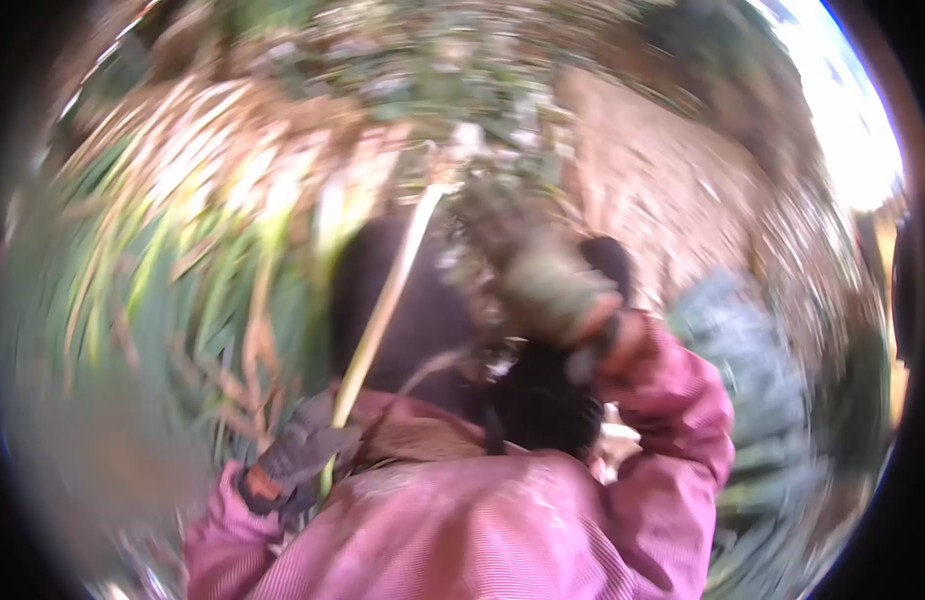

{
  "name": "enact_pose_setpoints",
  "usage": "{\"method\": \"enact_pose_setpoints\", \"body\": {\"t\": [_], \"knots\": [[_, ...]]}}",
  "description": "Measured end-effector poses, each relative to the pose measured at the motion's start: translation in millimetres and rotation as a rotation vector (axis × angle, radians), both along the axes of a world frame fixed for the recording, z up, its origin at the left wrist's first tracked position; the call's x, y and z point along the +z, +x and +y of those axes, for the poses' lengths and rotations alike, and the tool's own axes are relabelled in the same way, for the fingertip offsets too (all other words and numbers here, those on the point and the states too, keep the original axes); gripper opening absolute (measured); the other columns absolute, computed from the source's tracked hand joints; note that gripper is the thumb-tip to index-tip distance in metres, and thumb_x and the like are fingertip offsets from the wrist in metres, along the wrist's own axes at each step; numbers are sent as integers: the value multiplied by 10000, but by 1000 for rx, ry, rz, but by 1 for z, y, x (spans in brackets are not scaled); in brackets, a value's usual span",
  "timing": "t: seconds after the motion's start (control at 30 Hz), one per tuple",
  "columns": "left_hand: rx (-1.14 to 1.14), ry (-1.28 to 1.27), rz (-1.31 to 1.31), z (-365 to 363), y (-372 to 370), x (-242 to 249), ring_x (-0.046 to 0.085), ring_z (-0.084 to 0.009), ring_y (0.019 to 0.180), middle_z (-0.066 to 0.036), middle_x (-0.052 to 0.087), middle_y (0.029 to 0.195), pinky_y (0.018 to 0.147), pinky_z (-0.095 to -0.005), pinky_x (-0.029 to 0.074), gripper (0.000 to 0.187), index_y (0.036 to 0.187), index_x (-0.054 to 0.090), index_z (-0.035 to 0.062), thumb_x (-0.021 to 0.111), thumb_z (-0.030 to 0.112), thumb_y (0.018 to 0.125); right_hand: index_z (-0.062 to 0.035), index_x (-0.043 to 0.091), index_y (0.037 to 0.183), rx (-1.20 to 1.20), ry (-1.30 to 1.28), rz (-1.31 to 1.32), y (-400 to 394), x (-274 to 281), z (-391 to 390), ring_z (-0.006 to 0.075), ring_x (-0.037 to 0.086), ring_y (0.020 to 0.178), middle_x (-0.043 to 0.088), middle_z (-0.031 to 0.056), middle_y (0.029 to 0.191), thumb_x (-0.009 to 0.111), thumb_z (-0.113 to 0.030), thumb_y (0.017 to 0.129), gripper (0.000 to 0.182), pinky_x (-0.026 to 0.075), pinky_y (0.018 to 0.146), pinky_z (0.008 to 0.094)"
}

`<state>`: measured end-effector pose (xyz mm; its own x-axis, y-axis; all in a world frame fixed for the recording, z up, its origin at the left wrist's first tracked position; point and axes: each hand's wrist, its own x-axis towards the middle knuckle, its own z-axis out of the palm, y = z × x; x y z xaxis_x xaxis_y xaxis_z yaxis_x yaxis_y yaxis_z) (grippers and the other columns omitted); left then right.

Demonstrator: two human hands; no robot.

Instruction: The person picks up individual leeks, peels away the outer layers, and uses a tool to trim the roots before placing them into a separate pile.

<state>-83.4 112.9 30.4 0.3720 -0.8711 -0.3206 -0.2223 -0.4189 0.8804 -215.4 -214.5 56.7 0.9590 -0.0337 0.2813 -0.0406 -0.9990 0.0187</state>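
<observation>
Pink garment [462, 520], left hand [304, 442] gripping pale stalk [390, 300], blurred right hand [537, 265], grip unclear

1 long pale stalk, held in the left hand.
The stalk [385, 300] is thin and almost straight, yellowish white, and green at its near end. It slants from the left hand [304, 440] toward far right; its far tip is near the blurred right hand [532, 260].

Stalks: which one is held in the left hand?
The long pale stalk, slanting up from the gloved left hand; the other stalks lie massed at the picture's left.
</observation>
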Motion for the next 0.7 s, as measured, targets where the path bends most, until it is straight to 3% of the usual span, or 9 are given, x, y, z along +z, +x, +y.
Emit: {"method": "enact_pose_setpoints", "body": {"t": [0.03,0.1,0.17,0.3,0.37,0.47,0.53,0.63,0.7], "knots": [[-155,-23,-58,-18,-2,1,591,-228,698,-122,574,793,628,-335,472,179,956,600,8,651,112,819,-12,450,1370,223,168,163,2,-60,3,367,481,1230,524,192,1314,637,-174,769,650,345,1073,452],[-385,46,-170,-56,-11,15,597,-255,731,-147,583,848,654,-341,475,223,998,606,15,661,100,799,-28,610,1099,303,-137,-218,-28,-24,36,270,597,960,616,101,988,563,-235,776,387,477,877,440],[-497,302,-284,-95,-28,44,597,-255,755,-139,606,925,677,-329,476,289,1060,604,29,671,97,787,-75,596,994,61,-42,-57,-69,-23,36,232,600,798,570,3,779,574,-246,778,277,490,723,440],[-249,-342,-348,-144,21,38,576,-118,776,-29,592,899,696,-260,476,239,1065,590,20,628,14,829,-131,617,866,-738,137,-190,-213,-18,-13,200,619,691,591,22,729,658,-228,820,116,489,617,365],[-130,-416,-415,-183,40,42,572,-115,780,-30,591,904,698,-255,473,233,1061,589,21,622,8,831,-107,665,1060,-1037,7,-687,-325,-31,-4,173,649,731,673,53,825,764,-93,742,333,523,618,304],[-91,-372,-385,-220,36,24,566,-112,787,-30,589,912,701,-249,468,225,1056,588,22,615,-2,834,-65,687,982,-1233,382,-1518,-452,-88,36,64,579,717,642,-34,770,725,-142,872,140,502,635,230],[-148,-323,-332,-235,14,10,562,-110,791,-31,589,917,702,-245,465,220,1052,587,23,610,-9,836,-73,683,886,-1990,246,-1176,-508,-140,79,56,537,612,608,-24,693,688,-200,906,129,444,512,251],[-299,-278,-252,-254,-36,-7,556,-107,797,-31,587,925,705,-239,461,213,1046,586,24,602,-19,839,-12,644,880,-2504,516,-673,-555,-252,133,283,587,588,615,137,672,587,-448,924,442,478,565,412],[-431,-275,-204,-269,-85,-11,555,-107,810,-31,586,920,714,-242,459,208,1044,586,23,603,-16,840,9,644,912,-2518,714,-342,-576,-326,160,424,633,828,652,235,802,542,-518,916,537,488,746,478]]}}
